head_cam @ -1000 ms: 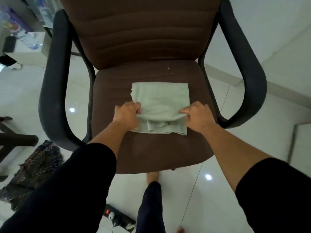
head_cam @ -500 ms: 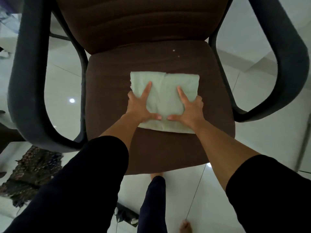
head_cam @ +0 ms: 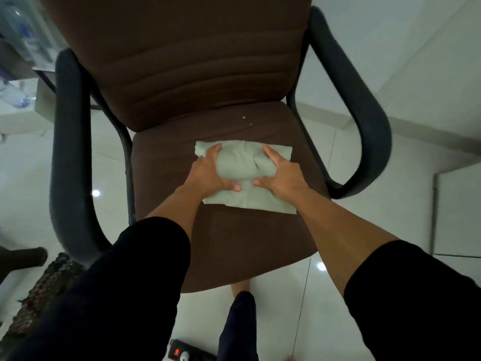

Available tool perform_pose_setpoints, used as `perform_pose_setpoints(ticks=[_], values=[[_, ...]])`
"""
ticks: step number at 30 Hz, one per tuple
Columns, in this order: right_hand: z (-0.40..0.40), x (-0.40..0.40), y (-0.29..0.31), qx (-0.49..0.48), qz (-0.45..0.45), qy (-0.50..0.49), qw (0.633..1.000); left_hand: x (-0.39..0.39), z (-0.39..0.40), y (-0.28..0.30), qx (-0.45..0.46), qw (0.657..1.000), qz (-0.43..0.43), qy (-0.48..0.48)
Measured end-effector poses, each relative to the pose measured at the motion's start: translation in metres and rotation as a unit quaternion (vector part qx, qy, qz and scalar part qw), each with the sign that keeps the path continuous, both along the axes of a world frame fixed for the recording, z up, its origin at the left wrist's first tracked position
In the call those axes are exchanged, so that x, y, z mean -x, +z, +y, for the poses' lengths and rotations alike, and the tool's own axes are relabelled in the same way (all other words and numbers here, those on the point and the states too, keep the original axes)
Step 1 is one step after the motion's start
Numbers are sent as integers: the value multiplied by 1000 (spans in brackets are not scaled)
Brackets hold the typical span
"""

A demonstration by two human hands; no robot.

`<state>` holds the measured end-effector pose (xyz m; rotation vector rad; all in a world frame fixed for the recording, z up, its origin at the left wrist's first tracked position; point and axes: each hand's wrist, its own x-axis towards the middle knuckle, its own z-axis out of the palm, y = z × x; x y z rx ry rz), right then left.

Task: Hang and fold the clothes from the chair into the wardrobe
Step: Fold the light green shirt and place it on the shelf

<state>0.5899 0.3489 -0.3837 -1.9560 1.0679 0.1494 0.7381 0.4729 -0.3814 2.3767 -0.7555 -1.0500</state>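
A folded pale green cloth [head_cam: 240, 165] lies in the middle of the brown chair seat [head_cam: 234, 246]. My left hand [head_cam: 208, 174] grips its left side and my right hand [head_cam: 282, 174] grips its right side. Both thumbs lie on top near the cloth's front, and the fingers curl round its sides. The cloth bulges up between the two hands, while its front edge still lies flat on the seat. No wardrobe is in view.
Black armrests stand on the left [head_cam: 67, 152] and right [head_cam: 364, 113] of the seat. A dark patterned garment [head_cam: 39, 295] lies on the white tiled floor at lower left. A power strip [head_cam: 182, 354] sits by my feet. A low white table with a bottle [head_cam: 18, 97] is at far left.
Half a second ago both hands lay flat, pressing the cloth. Now they have closed in on its sides and squeezed it, so the middle bulges up.
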Motion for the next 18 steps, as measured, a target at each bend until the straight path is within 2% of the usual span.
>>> perform_pose_setpoints(ticks=[7, 12, 18], values=[[10, 64, 110, 93, -43, -21, 995, 50, -5, 104, 65, 993, -66, -71], [37, 152, 189, 146, -66, -67, 985, 120, 2, 177, 122, 979, -89, -137], [65, 272, 262, 215, -71, -158, 961, 218, -12, 253, 181, 945, -114, -248]])
